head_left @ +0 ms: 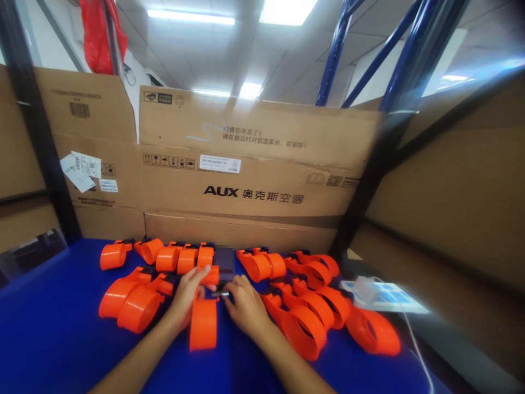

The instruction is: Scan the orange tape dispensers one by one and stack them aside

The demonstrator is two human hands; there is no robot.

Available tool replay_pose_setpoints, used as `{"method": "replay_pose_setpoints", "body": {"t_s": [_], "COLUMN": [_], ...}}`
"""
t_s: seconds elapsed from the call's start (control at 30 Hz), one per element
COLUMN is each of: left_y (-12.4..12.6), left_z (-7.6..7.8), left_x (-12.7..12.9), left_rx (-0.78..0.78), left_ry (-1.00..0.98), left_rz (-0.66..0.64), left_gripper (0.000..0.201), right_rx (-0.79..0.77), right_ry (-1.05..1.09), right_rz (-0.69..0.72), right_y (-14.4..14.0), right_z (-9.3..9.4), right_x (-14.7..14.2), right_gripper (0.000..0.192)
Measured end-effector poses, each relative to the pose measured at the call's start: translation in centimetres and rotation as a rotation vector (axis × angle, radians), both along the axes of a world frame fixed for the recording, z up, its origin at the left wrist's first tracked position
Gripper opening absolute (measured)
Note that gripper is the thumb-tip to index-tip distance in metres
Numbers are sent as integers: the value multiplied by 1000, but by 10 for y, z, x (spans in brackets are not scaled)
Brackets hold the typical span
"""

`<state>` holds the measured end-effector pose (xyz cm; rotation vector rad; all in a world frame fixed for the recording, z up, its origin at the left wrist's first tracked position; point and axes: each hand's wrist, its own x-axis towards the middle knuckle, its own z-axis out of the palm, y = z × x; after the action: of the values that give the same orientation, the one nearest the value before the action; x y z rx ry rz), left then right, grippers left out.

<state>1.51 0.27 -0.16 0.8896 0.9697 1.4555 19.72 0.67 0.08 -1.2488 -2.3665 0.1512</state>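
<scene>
My left hand (186, 295) is closed around an orange plastic part (211, 275), thumb on top, near the middle of the blue table. Just below it is a wide orange band (204, 326); whether it belongs to the held part I cannot tell. My right hand (245, 306) is closed beside it, thumb and fingers pinched at a small dark piece with a shiny metal end (220, 294). The exact kind of that piece is unclear. Behind both hands stands a dark rectangular block (224, 264).
Orange ring-shaped parts with dark ends lie in groups at left (139, 309) and right (305, 331) on the blue tabletop (49, 323). A cardboard sheet (172, 191) rises behind. At right are a white power strip (389, 295), its cable, and a dark rack post (365, 180).
</scene>
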Motion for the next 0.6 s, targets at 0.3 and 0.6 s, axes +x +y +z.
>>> {"method": "replay_pose_setpoints", "body": {"t_s": [0.3,0.6], "left_y": [-4,0], "left_z": [0,-6], "left_x": [2,2], "left_rx": [-37,41], "left_ry": [70,190], "left_rz": [-18,-74], "left_gripper": [45,43], "right_rx": [19,95], "right_ry": [27,285], "right_rz": [33,41], "right_y": [4,-1], "right_z": [-6,9], "right_x": [0,4], "right_gripper": [10,13]}}
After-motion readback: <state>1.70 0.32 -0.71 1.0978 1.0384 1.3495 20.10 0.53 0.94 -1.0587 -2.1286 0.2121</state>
